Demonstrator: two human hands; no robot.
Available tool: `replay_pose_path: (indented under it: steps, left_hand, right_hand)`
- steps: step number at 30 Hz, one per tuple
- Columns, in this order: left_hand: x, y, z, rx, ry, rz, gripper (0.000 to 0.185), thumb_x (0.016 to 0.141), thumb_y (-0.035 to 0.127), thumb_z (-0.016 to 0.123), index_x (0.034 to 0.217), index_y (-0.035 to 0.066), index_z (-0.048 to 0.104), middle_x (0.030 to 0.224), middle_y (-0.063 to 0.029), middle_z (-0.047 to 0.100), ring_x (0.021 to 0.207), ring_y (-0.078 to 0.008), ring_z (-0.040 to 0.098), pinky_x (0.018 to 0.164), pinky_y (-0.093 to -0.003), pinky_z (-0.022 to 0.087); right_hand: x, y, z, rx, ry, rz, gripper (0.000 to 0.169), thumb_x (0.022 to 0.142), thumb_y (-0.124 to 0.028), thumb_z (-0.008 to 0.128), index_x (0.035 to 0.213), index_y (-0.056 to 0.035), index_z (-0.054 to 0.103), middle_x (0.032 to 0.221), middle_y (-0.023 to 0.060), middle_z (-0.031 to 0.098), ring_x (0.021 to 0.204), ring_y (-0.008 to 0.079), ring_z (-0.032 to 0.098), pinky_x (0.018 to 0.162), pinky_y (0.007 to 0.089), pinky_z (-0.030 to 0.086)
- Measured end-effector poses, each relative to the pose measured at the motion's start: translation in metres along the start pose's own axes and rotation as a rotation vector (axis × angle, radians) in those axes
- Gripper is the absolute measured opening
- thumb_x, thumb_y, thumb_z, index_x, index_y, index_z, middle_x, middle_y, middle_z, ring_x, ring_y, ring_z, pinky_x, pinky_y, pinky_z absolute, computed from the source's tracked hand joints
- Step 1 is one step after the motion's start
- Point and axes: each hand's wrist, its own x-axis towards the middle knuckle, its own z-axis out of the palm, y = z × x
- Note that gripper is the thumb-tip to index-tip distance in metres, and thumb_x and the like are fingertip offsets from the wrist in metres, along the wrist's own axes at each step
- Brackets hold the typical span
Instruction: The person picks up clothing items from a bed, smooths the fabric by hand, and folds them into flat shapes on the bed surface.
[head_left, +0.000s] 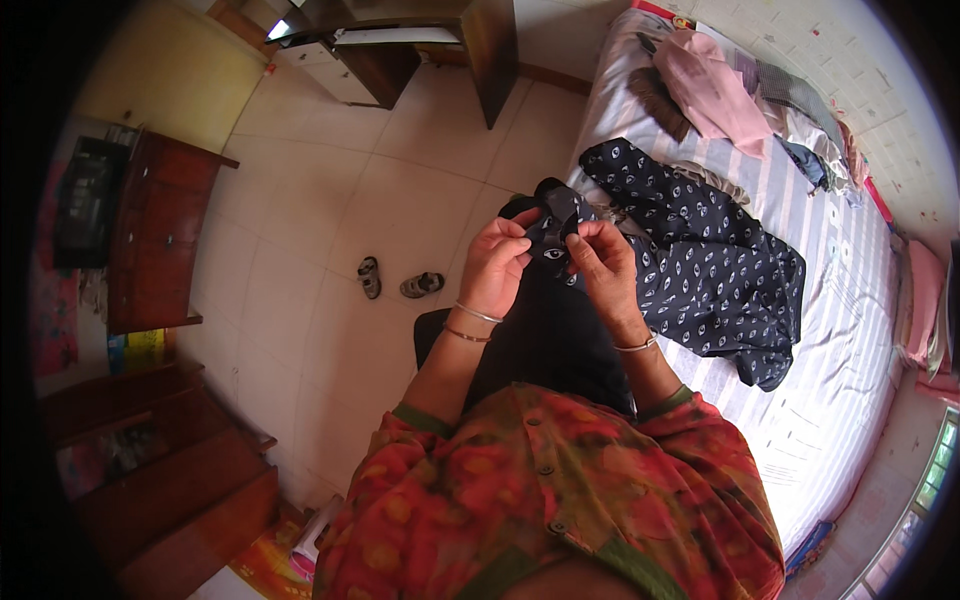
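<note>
A black garment (712, 277) with a white eye print lies spread over the near side of the bed, and one end of it reaches across to my lap. My left hand (499, 251) pinches the dark edge of this cloth between thumb and fingers. Opposite it, my right hand (602, 259) grips another part of the same edge, a short way to the right. Between the two hands the fabric is bunched, with a printed eye showing below. Whether a button or fastening sits under my fingertips is too small to tell.
The bed (840, 360) has a striped sheet. A pink cloth (705, 90) and a brown furry item (660, 101) lie at its far end among other clothes. Two shoes (397, 281) stand on the tiled floor (405, 202). Wooden cabinets (161, 225) line the left; a dark desk (491, 64) stands ahead.
</note>
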Motion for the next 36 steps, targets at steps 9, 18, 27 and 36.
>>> replay_pose_path:
  steps: [9,18,27,36]
  left_hand:
    - [-0.005,0.0,0.017,0.12,0.112,-0.133,0.018,0.086,0.006,0.055,0.103,0.003,0.053,0.106,-0.0087,0.057,0.098,-0.0152,0.054,0.083,-0.0303,0.047]
    - [-0.003,0.011,0.008,0.02,0.044,-0.223,0.028,0.085,0.002,0.055,0.113,-0.002,0.054,0.105,-0.0088,0.06,0.095,-0.0168,0.059,0.084,-0.0305,0.048]
    - [-0.01,0.018,0.005,0.096,0.05,-0.186,0.03,0.084,0.0,0.053,0.114,-0.003,0.054,0.104,-0.0089,0.06,0.094,-0.0153,0.059,0.083,-0.0285,0.049]
    - [-0.017,0.017,0.006,0.191,0.09,-0.13,0.028,0.083,0.001,0.055,0.11,-0.003,0.056,0.096,-0.0066,0.062,0.086,-0.0126,0.06,0.077,-0.0242,0.049]
  right_hand:
    - [-0.004,0.001,0.014,-0.031,-0.082,0.039,0.008,0.088,-0.008,0.06,0.09,-0.0028,0.055,0.072,-0.0026,0.055,0.06,0.0032,0.049,0.052,0.0175,0.041]
    - [-0.007,-0.001,0.008,-0.012,-0.025,0.004,0.01,0.088,-0.005,0.058,0.097,-0.0034,0.054,0.073,-0.0024,0.055,0.061,0.0034,0.05,0.053,0.0174,0.041]
    - [-0.01,-0.011,0.001,-0.093,-0.16,-0.013,0.023,0.088,-0.003,0.054,0.111,-0.0036,0.057,0.074,-0.0013,0.056,0.061,0.0047,0.051,0.054,0.0183,0.042]
    - [-0.007,-0.026,0.0,-0.348,-0.305,-0.206,0.02,0.083,0.0,0.058,0.102,-0.0015,0.063,0.083,0.0063,0.064,0.073,0.0133,0.063,0.065,0.0253,0.051]
